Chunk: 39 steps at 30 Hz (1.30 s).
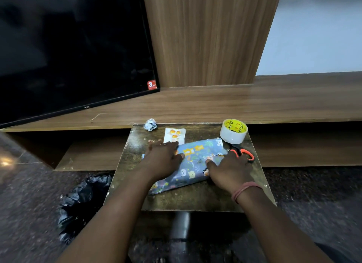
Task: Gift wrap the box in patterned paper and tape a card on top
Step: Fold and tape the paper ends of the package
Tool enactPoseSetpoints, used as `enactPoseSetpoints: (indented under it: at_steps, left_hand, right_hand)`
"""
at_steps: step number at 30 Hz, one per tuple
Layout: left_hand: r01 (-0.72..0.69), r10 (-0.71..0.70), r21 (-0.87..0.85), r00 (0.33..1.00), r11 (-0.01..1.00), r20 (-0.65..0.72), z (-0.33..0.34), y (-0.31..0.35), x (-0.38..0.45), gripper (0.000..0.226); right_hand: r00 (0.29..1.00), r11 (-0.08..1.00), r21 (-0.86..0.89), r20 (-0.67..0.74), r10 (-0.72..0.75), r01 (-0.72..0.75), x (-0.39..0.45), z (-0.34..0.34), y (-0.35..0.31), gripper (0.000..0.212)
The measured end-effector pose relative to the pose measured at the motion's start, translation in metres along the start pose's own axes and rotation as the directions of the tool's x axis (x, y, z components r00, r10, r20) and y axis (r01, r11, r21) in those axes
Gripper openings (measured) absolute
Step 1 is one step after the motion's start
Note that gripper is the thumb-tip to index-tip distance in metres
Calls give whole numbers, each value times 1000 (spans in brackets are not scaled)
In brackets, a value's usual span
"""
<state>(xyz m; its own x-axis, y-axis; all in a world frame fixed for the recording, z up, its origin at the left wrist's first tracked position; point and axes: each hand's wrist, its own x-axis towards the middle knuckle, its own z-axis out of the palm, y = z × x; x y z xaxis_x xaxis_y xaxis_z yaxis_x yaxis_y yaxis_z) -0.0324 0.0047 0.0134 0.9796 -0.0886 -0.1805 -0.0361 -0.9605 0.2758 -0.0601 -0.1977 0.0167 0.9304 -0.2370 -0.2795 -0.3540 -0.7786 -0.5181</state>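
Both forearms reach forward from the bottom of the head view onto a small dark table (pixel 195 200). On it lies the box (pixel 193 164), already covered in blue patterned paper, set at a slant with its far end towards the tape.

Left hand (pixel 164 161) lies flat on the box's left part, fingers straight and spread, pressing down rather than gripping; this probably keeps the paper tight and stops the parcel sliding. Right hand (pixel 229 169) rests against the box's right side, fingers stretched out and relaxed, holding nothing, the thumb touching the paper near a raised flap edge. That flap looks not yet smoothed or taped, so the wrapping seems close to done but unsealed there.

Card (pixel 174 135), white with orange dots, lies just beyond the left hand, touching or nearly touching the box's far edge, ready for the top. Tape (pixel 233 131) stands at the far right corner, and scissors (pixel 242 154) with orange handles lie just beside the right hand, easy to reach but close enough to be knocked. A crumpled paper ball (pixel 150 124) sits at the far left corner. Off the table, a black bag (pixel 82 206) is on the floor to the left, and a dark TV (pixel 74 47) stands on the wooden shelf behind.
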Motion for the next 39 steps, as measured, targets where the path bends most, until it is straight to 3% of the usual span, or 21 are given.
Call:
enactPoseSetpoints:
  at_steps: [3,5,7,10,12,13,16,18,21,24,27,29,35,39]
  left_hand:
    - [44,-44,-17,999,999,10,-4,0,6,49]
    - [64,-64,-14,998,998,4,-10,3,6,52]
    - [106,-105,-62,994,992,24,-16,2,3,52]
    - [139,-126,-218,989,966,73,-19,-10,-1,43]
    - [160,-115,-365,983,917,142,-20,-16,-7,42]
    - [166,-104,-418,981,893,166,-21,-17,-11,40]
    - [188,-109,-512,978,838,180,-19,-18,-14,42]
    - [204,-143,-553,978,808,152,-19,-16,-14,53]
    - [163,-151,-678,986,717,77,-19,-8,-14,47]
    - [-38,-83,-782,990,622,-113,-22,5,-14,46]
    - [-315,66,-730,935,606,-349,-26,19,-15,63]
    - [-396,70,-737,899,547,-432,-29,28,-18,63]
    - [-569,-26,-678,757,465,-653,-40,40,-24,65]
    - [-586,-81,-694,737,419,-671,-37,44,-32,59]
  right_hand:
    - [990,976,168,35,136,-140,-5,11,-3,107]
    - [969,897,367,110,220,-245,-7,21,-6,126]
    - [958,824,490,109,266,-285,-8,28,-10,130]
    - [960,755,619,-3,279,-217,-11,32,-17,121]
    - [965,691,699,-4,261,-184,-13,39,-19,114]
    - [972,658,732,23,234,-175,-13,43,-19,103]
    - [995,584,808,17,100,-72,-13,52,-20,42]
    - [999,573,819,-40,17,23,-11,50,-20,35]
    - [981,573,796,-156,-114,193,-9,27,-30,35]
    - [953,544,785,-204,-226,297,-3,1,-38,44]
    - [915,556,728,-282,-290,401,2,-10,-39,56]
    - [868,547,674,-369,-333,496,4,-15,-37,59]
    - [644,496,422,-604,-470,759,-6,-24,-40,53]
    - [617,440,440,-637,-462,783,-8,-23,-41,44]
